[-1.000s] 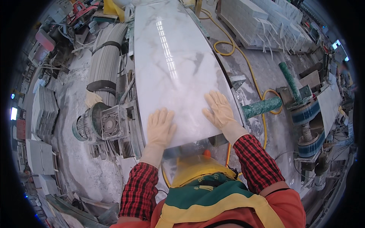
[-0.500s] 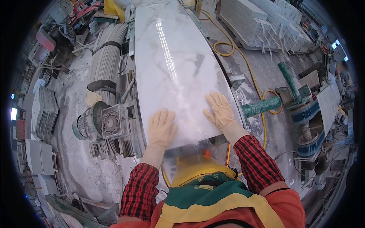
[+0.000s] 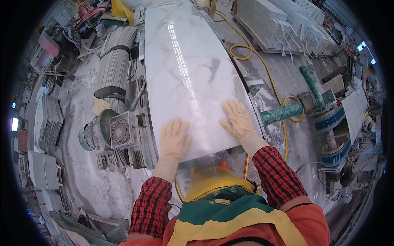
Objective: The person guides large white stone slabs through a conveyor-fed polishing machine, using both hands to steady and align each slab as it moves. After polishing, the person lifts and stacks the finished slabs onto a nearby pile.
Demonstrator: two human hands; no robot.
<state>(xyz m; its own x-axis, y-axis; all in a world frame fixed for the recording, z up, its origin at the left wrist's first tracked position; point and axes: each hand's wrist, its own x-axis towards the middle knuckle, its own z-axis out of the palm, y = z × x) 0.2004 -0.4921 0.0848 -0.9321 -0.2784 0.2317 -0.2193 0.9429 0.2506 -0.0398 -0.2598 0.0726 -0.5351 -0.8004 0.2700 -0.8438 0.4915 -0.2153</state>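
A long, glossy white slab with grey veining (image 3: pixel 184 82) stretches away from me, with a bright streak of reflected light down its middle. My left hand (image 3: pixel 174 139), in a cream rubber glove, lies flat on the slab's near left corner, fingers pointing away. On the near right side rests my right hand (image 3: pixel 237 121), gloved alike, palm down with its thumb spread toward the middle. Neither hand grips anything. Both forearms wear red and black checked sleeves.
A grey motor with a gearbox (image 3: pixel 119 130) stands left of the slab, beside a strapped bundle of long strips (image 3: pixel 117 57). At right are a green pipe (image 3: pixel 283 114) and a yellow hose (image 3: pixel 269 71). Stacked pale blocks (image 3: pixel 271 24) stand far right.
Hardly anything differs. Both hands stay flat at nearly the same spots, and the slab's veining has shifted only very slightly.
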